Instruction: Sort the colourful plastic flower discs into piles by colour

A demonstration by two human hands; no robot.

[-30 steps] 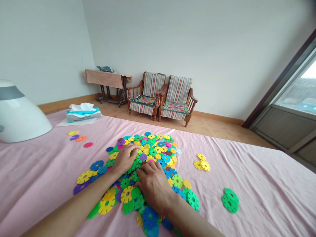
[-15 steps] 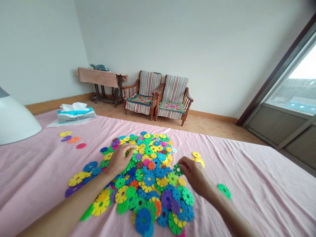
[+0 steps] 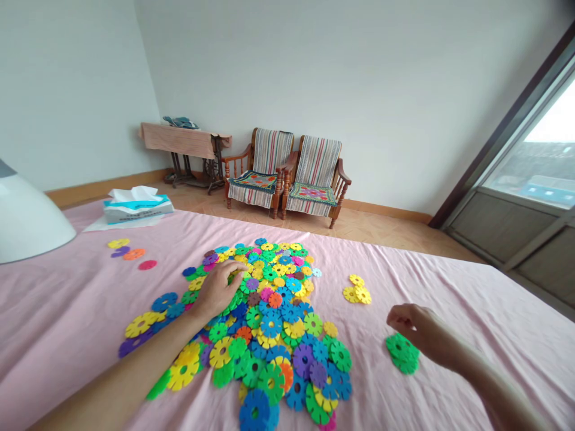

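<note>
A big heap of coloured plastic flower-shaped discs (image 3: 269, 311) lies on a pink cloth (image 3: 449, 281). My left hand (image 3: 218, 290) rests palm down on the heap's left part, fingers curled over the discs. My right hand (image 3: 415, 326) hovers just above a small group of green discs (image 3: 402, 353) to the right of the heap, fingers bent in a loose pinch; whether it holds a disc I cannot make out. A small group of yellow discs (image 3: 357, 292) lies between the heap and the green ones.
Several loose discs (image 3: 130, 252) lie at the far left of the cloth. A tissue pack (image 3: 137, 206) and a white rounded appliance (image 3: 27, 218) stand at the back left. Two striped wooden armchairs (image 3: 287, 176) and a sewing-machine table (image 3: 184, 146) stand by the far wall.
My right hand picked a green disc from the heap and carried it right to the green group. The left hand stayed on the heap. The view shifted slightly right.
</note>
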